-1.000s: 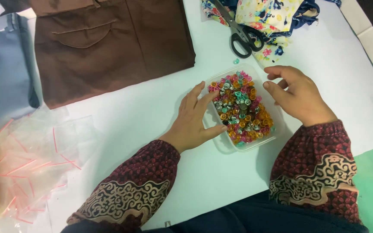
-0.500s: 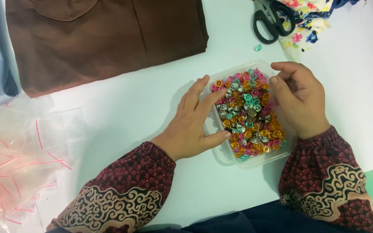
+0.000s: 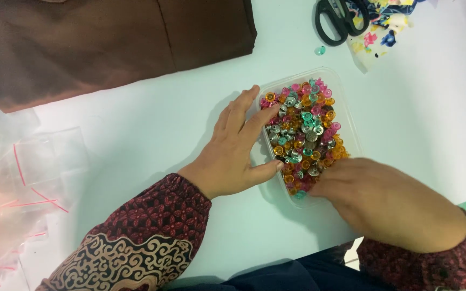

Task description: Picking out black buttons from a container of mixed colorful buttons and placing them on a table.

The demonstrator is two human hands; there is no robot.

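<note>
A clear plastic tray (image 3: 346, 105) on the white table holds several small snap buttons (image 3: 306, 129) in orange, pink, teal and silver. My left hand (image 3: 233, 148) lies flat against the tray's left wall, fingers spread, thumb at its near-left corner. My right hand (image 3: 386, 202) sits blurred at the tray's near end, knuckles up, fingers curled down over the buttons there. Whether it holds any button is hidden. Both wrists wear dark red patterned sleeves.
A folded brown garment (image 3: 103, 43) lies at the top left. Black scissors (image 3: 335, 19) and floral fabric (image 3: 384, 27) sit at the top right, with one loose teal button (image 3: 320, 50) below them. Small clear zip bags with red strips (image 3: 17, 183) pile at the left.
My right hand has moved from the tray's far right side down to its near end. My left hand has stayed against the tray's left wall. The camera view has shifted closer.
</note>
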